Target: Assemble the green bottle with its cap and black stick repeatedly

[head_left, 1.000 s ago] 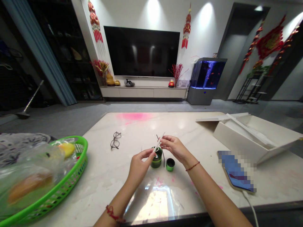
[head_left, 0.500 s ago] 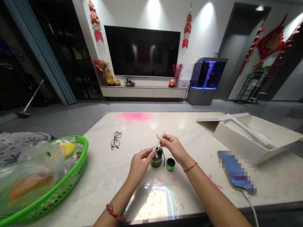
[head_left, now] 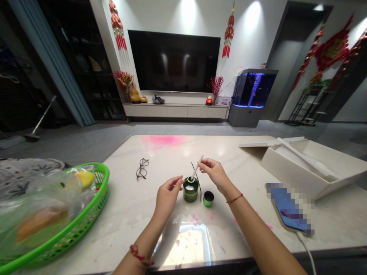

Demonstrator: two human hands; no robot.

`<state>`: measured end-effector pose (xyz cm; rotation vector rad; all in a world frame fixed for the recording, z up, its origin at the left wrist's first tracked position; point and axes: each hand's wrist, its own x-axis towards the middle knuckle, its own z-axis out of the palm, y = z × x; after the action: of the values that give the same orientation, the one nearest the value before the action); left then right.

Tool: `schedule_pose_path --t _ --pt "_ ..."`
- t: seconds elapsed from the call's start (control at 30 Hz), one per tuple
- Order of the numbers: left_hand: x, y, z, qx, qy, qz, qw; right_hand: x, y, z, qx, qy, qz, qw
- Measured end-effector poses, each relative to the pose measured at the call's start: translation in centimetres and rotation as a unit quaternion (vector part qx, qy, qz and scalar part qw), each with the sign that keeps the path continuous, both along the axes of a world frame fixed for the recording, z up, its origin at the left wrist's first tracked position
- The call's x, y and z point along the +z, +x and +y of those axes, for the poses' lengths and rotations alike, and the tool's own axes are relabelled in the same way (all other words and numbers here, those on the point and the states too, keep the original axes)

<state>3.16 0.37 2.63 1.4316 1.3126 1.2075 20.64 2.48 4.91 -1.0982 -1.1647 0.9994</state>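
Observation:
A thin white stick (head_left: 197, 167) is pinched in my right hand (head_left: 213, 172), slanting down so its lower end is in the mouth of a dark green glass jar (head_left: 190, 193). My left hand (head_left: 169, 193) is just left of the jar's rim; its thumb and forefinger are a little apart with nothing visible between them. Whether those fingertips touch the jar I cannot tell. A thin black rod (head_left: 198, 187) runs along the jar's right side. To the right of that, a small green cap (head_left: 208, 199) stands with its dark hollow side up.
Eyeglasses (head_left: 142, 169) lie left of the jar on the white table (head_left: 120, 214). A green basket (head_left: 86, 214) with plastic-wrapped items fills the left side. An open white box (head_left: 295, 172) and a phone (head_left: 289, 210) on a cable are at the right.
My left hand has let go of the white stick and moved slightly left. The stick, now in my right hand alone, stands steeper, its lower end in the jar's mouth.

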Motion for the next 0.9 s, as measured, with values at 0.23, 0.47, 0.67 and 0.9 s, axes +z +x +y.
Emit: schedule_pose_path --t 0.23,0.47,0.67,0.9 --pt "0.1 0.1 -0.1 -0.001 -0.007 0.015 1.0 -1.2 -1.0 0.1 0.005 0.015 -0.08 0.997" --pt "-0.2 -0.1 0.2 0.011 0.005 0.013 1.0 -2.2 -1.1 0.0 0.047 -0.016 -0.117 0.992" --pt "-0.4 0.0 0.4 0.014 0.003 0.009 1.0 -2.6 -1.2 0.3 0.029 0.015 -0.104 0.994" --pt "-0.4 0.1 0.5 0.008 -0.006 -0.01 1.0 -2.2 -1.7 0.1 -0.006 0.075 -0.163 0.984"
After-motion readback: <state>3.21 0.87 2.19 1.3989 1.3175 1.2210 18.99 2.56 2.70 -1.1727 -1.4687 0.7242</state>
